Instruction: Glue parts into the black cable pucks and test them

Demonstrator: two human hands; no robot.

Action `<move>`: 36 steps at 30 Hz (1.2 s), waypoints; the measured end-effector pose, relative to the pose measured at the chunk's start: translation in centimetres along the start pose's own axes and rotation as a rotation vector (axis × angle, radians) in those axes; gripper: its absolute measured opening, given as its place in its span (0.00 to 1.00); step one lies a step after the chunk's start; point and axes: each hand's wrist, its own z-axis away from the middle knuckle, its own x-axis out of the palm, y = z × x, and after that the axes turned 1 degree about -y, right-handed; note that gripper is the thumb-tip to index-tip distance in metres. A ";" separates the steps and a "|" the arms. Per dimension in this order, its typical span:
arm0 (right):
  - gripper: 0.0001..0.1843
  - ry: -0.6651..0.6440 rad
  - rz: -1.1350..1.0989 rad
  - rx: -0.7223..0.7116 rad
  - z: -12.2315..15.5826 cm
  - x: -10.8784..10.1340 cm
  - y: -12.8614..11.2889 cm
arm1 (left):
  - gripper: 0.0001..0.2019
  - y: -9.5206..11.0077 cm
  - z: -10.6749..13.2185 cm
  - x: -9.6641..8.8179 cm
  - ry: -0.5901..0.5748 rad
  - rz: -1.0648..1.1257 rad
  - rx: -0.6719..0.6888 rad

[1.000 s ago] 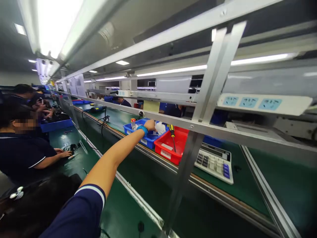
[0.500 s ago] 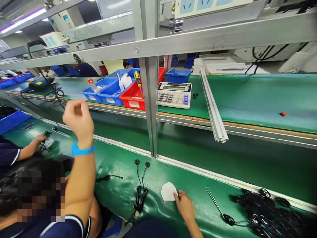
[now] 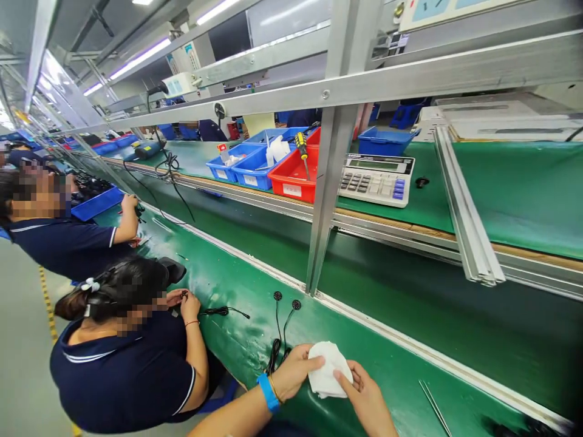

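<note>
A folded white cloth is held just above the green bench, in front of me. My left hand, with a blue band on its wrist, pinches the cloth's left side between thumb and fingers. On the right side, my right hand grips it, thumb on top and fingers behind. Just beyond my left hand lie two black cables with round disc ends, their coiled parts partly hidden by that hand. A pair of tweezers rests on the bench to the right of my right hand.
A co-worker sits close on my left, hands on a small dark part; another person works beyond. A metal post rises ahead. The shelf carries a red bin, a calculator and a jutting metal bar.
My left hand has come down from its raised position at the left and taken hold of the cloth. My right hand has lifted the cloth off the bench. The view has turned left.
</note>
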 end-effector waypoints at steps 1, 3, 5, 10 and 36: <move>0.33 0.016 -0.031 0.008 0.4 0.1 -0.4 | 0.32 0.0 0.1 0.3 -0.016 0.038 -0.007; 0.34 0.055 -0.075 0.028 1.3 0.5 -1.0 | 0.30 0.1 0.4 1.0 -0.033 0.099 -0.020; 0.35 0.100 -0.103 0.043 2.0 1.0 -1.5 | 0.28 0.4 0.9 1.3 -0.036 0.138 -0.022; 0.33 0.174 -0.120 0.013 3.1 2.3 -3.5 | 0.25 2.4 2.7 0.9 -0.010 0.152 0.059; 0.32 0.325 0.345 -0.256 -1.0 -0.9 -8.7 | 0.37 7.8 1.4 0.9 -0.081 -0.003 0.082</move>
